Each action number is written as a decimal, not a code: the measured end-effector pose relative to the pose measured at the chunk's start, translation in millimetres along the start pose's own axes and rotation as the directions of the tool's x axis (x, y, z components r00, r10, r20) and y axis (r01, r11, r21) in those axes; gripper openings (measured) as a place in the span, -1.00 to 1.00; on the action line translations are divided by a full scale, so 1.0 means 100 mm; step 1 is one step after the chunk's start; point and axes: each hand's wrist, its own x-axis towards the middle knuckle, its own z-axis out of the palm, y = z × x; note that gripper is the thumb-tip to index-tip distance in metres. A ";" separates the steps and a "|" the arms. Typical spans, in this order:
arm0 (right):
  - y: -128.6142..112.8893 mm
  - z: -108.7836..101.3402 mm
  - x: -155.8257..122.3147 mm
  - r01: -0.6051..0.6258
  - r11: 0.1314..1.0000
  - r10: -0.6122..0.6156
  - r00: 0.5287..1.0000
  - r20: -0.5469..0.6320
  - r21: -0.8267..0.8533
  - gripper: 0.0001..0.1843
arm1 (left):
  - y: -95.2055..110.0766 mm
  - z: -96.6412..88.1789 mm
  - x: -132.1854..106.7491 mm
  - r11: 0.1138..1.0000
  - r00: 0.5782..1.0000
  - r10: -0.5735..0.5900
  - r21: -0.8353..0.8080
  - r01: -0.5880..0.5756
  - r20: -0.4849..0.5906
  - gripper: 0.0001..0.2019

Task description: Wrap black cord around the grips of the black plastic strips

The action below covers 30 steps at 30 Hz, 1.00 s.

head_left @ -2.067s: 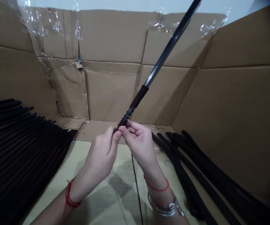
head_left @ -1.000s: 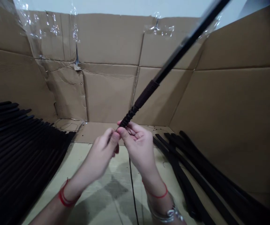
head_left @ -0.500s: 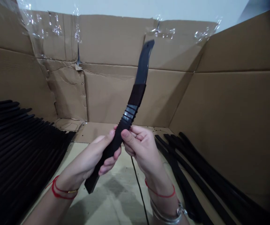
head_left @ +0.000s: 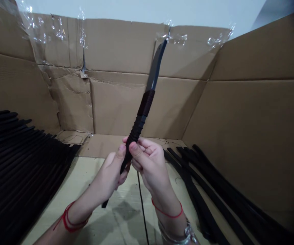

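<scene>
Wrapped black slat (head_left: 138, 126) is held up, tilted, upper end leaning right. Left grip (head_left: 110, 174) is wrapped round its lower part; right grip (head_left: 150, 163) pinches it alongside. Cord (head_left: 142, 204) trails below the right. Working room: cream counter (head_left: 89, 166) between stacked slats' (head_left: 21, 170) edge and loose slats (head_left: 205, 190); cardboard walls (head_left: 118, 102) bound back and sides.

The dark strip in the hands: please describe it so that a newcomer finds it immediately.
Go down the back cardboard wall to the left hand and right hand. Held in both, the dark strip slants up to the right. Other strips lie at left and right, but this one alone is held up, cord wound around it.
</scene>
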 end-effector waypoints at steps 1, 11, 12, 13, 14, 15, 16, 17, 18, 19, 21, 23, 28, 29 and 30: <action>-0.02 -0.04 0.01 0.018 1.000 -0.018 1.000 -0.004 0.002 -0.64 | -0.01 0.02 0.00 1.000 0.999 -0.003 -0.007 0.003 0.040 -0.29; -0.24 -0.32 0.01 0.183 0.982 -0.186 0.978 -0.093 -0.035 -0.64 | -0.05 0.20 -0.10 0.983 0.997 0.046 0.177 -0.057 0.067 -0.37; -0.24 -0.33 0.01 0.187 0.981 -0.190 0.977 -0.092 -0.045 -0.64 | -0.04 0.20 -0.10 0.973 0.996 0.067 0.219 -0.077 0.051 -0.37; -0.25 -0.33 0.01 0.189 0.980 -0.194 0.977 -0.090 -0.057 -0.64 | -0.03 0.18 -0.10 0.961 0.995 0.087 0.262 -0.094 0.039 -0.38; -0.26 -0.35 0.01 0.189 0.979 -0.195 0.977 -0.083 -0.072 -0.64 | 0.00 0.16 -0.11 0.948 0.994 0.100 0.301 -0.106 0.035 -0.38; -0.28 -0.36 0.00 0.188 0.979 -0.194 0.979 -0.071 -0.084 -0.63 | 0.03 0.13 -0.13 0.938 0.994 0.100 0.330 -0.107 0.038 -0.39; -0.30 -0.37 -0.01 0.184 0.979 -0.189 0.981 -0.051 -0.092 -0.63 | 0.07 0.10 -0.15 0.932 0.995 0.090 0.347 -0.101 0.049 -0.39; -0.33 -0.38 -0.02 0.175 0.980 -0.178 0.984 -0.019 -0.094 -0.63 | 0.11 0.06 -0.19 0.930 0.995 0.073 0.356 -0.092 0.065 -0.38; -0.35 -0.39 -0.04 0.163 0.983 -0.161 0.987 0.023 -0.090 -0.63 | 0.16 0.03 -0.23 0.928 0.995 0.058 0.363 -0.084 0.081 -0.38; -0.38 -0.39 -0.07 0.147 0.986 -0.141 0.987 0.071 -0.079 -0.62 | 0.21 -0.01 -0.27 0.925 0.995 0.052 0.371 -0.082 0.090 -0.37; -0.41 -0.37 -0.11 0.112 0.992 -0.101 0.981 0.165 -0.056 -0.60 | 0.28 -0.08 -0.33 0.925 0.992 0.048 0.369 -0.088 0.116 -0.35; -0.40 -0.33 -0.14 0.103 0.994 -0.092 0.973 0.213 -0.043 -0.62 | 0.30 -0.12 -0.35 0.941 0.984 0.042 0.323 -0.098 0.174 -0.36; -0.22 -0.17 -0.10 0.216 0.972 -0.216 0.976 0.013 -0.098 -0.68 | 0.22 -0.11 -0.19 0.988 0.911 -0.042 0.151 -0.022 0.410 -0.41; -0.18 -0.15 -0.07 0.234 0.962 -0.245 0.968 -0.063 -0.139 -0.67 | 0.20 -0.10 -0.15 0.982 0.935 -0.006 0.180 -0.062 0.355 -0.43; -0.15 -0.15 -0.05 0.243 0.954 -0.267 0.955 -0.127 -0.175 -0.68 | 0.19 -0.10 -0.12 0.955 0.978 0.077 0.267 -0.128 0.193 -0.45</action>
